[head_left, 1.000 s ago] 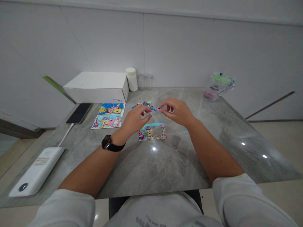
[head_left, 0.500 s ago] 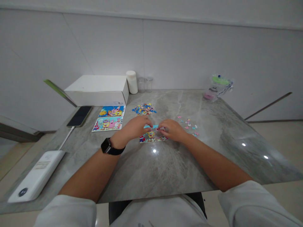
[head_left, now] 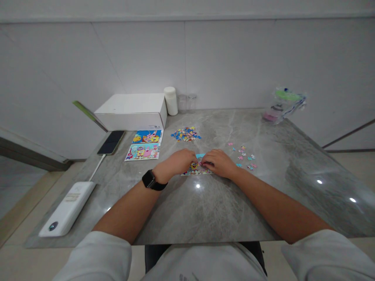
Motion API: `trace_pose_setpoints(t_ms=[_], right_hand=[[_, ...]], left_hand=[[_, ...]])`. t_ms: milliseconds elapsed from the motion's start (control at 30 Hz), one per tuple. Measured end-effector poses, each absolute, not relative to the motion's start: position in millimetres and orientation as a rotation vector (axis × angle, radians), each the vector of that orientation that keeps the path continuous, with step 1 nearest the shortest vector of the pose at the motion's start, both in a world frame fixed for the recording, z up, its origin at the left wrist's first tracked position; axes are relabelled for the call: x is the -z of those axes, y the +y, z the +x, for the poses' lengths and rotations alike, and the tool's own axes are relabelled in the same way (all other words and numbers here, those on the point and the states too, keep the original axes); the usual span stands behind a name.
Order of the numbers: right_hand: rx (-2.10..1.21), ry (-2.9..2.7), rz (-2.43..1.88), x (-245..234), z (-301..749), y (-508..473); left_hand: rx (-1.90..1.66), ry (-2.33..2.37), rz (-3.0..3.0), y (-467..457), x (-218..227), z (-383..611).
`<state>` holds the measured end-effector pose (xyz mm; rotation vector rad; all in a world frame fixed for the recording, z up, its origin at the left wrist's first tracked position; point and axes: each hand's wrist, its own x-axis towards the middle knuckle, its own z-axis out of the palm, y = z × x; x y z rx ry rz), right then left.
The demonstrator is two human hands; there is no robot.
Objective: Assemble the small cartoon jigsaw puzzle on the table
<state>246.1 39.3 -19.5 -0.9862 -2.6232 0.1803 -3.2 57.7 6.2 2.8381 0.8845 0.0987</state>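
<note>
A partly covered jigsaw puzzle (head_left: 193, 166) with a colourful cartoon picture lies flat on the table between my hands. My left hand (head_left: 182, 160), with a dark watch on its wrist, rests over the puzzle's left side. Its fingers are curled together, and what lies under the fingertips is hidden. Over the right side, my right hand (head_left: 219, 161) has thumb and fingers pinched at a small pinkish puzzle piece, mostly covered by the fingers. Several loose puzzle pieces (head_left: 240, 157) are scattered right of my right hand.
Beyond my hands is a heap of puzzle pieces (head_left: 186, 135). Two cartoon picture cards (head_left: 143, 152) lie left, near a phone (head_left: 111, 142) cabled to a white power bank (head_left: 68, 208). A white box (head_left: 131, 113), white bottle (head_left: 171, 101), clear glasses (head_left: 191, 103) and plastic bag (head_left: 283, 107) stand farther back.
The whole view has shifted, so the table sits farther right in the picture. My left fingers have drawn in and curled down over the puzzle; my right hand stays at its right side.
</note>
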Motion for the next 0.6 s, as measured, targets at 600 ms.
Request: trace_pose_setpoints(t_ms=[600], right_hand=[[-0.115, -2.637, -0.964, 21.8, 243.8, 36.6]], left_hand=[[-0.079, 0.909, 2.788, 48.8, -16.3, 1.7]])
